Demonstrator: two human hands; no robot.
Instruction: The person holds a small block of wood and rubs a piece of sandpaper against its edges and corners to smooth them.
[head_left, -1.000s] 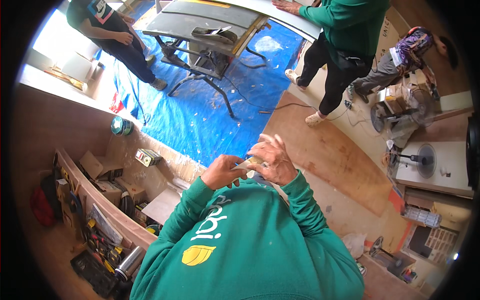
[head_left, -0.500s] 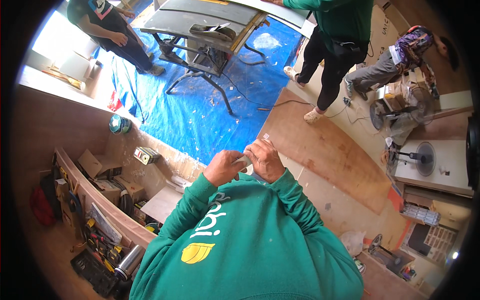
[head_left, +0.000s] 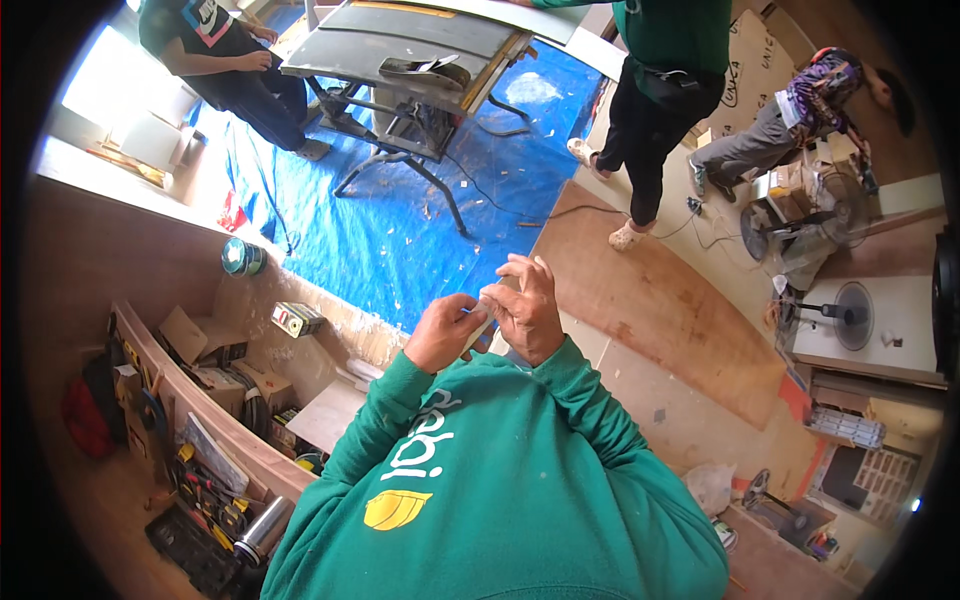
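Note:
My left hand [head_left: 443, 333] and my right hand [head_left: 530, 318] are close together in front of my chest. Between them is a small, pale, narrow piece [head_left: 478, 327], partly hidden by the fingers, so its kind cannot be made out. The left hand's fingers are closed on its lower part. My right thumb and a finger pinch its upper end, while the other right fingers are raised and curled. Both forearms are in green sleeves.
Ahead, a grey-topped saw table [head_left: 340, 50] on folding legs stands on a blue tarp [head_left: 400, 245]. Three people are around: one at left, one in green [head_left: 660, 100], one bending at right. A curved plywood sheet [head_left: 650, 310], tins, boxes and tools lie nearby.
My right fingers have lifted and spread upward from a closer grip, and the pale piece is tilted more upright. The person at left and the one in green have shifted slightly.

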